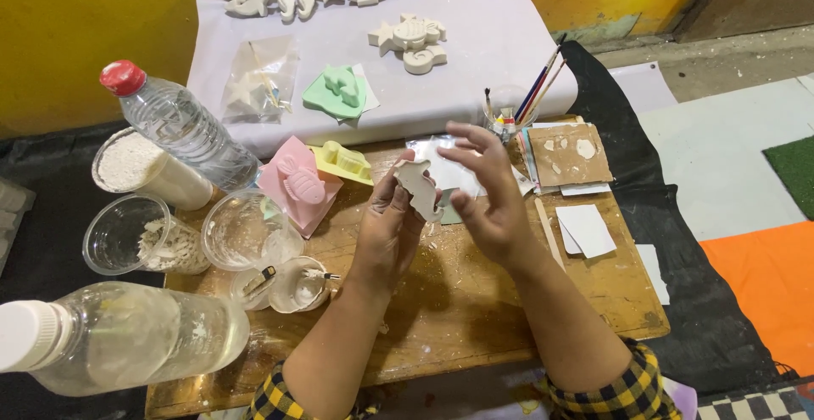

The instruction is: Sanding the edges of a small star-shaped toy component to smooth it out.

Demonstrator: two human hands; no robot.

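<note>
White plaster figure (420, 187): we grasp it in the left hand (388, 221), raised above the worktop (458, 301); right hand (492, 191) beside it, fingers released. Two bottles left.

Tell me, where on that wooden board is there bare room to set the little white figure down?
The widest bare patch of the wooden board lies between the two forearms, below the left hand holding the plaster figure. A smaller strip sits near the white cards. The left side is crowded with plastic cups and bottles.
</note>
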